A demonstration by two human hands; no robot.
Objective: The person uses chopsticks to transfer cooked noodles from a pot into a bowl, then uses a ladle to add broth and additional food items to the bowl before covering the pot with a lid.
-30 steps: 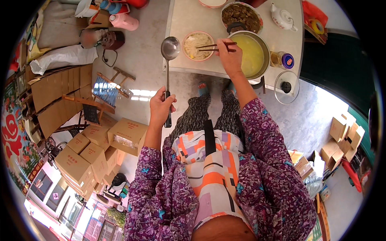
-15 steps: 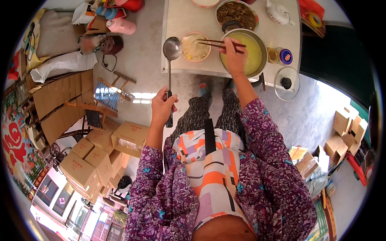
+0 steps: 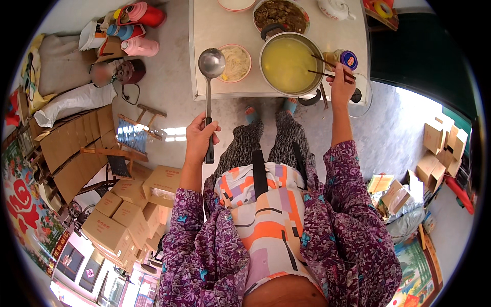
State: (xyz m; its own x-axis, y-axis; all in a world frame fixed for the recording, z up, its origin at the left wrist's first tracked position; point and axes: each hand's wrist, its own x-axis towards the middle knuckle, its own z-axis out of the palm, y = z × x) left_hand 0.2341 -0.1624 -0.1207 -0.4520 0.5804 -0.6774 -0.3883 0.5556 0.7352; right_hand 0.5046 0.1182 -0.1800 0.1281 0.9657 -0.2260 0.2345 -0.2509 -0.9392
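Note:
My left hand (image 3: 200,135) is closed around the black handle of a metal ladle (image 3: 211,64). The ladle's bowl hangs at the table's near left, partly overlapping the view of a noodle bowl (image 3: 249,70); the scoop's inside looks bare. In my right hand (image 3: 341,88) are dark chopsticks (image 3: 321,73), held with their tips spread over the right part of a steel pot (image 3: 313,83). Yellowish broth (image 3: 286,64) fills much of the pot. No food shows between the chopstick tips. Pale noodles (image 3: 235,62) lie in the bowl left of the pot.
On the table (image 3: 225,25) behind the pot stands a plate of brown food (image 3: 280,15), with a white teapot (image 3: 335,7) to its right. A lidded jar (image 3: 348,60) is beside my right hand. A glass lid (image 3: 364,100) is near the table's right corner. Cardboard boxes (image 3: 110,227) are stacked at left.
My right hand has moved the chopsticks rightward, from above the noodle bowl to the pot's right side. My left hand still holds the ladle. The whole view has shifted slightly.

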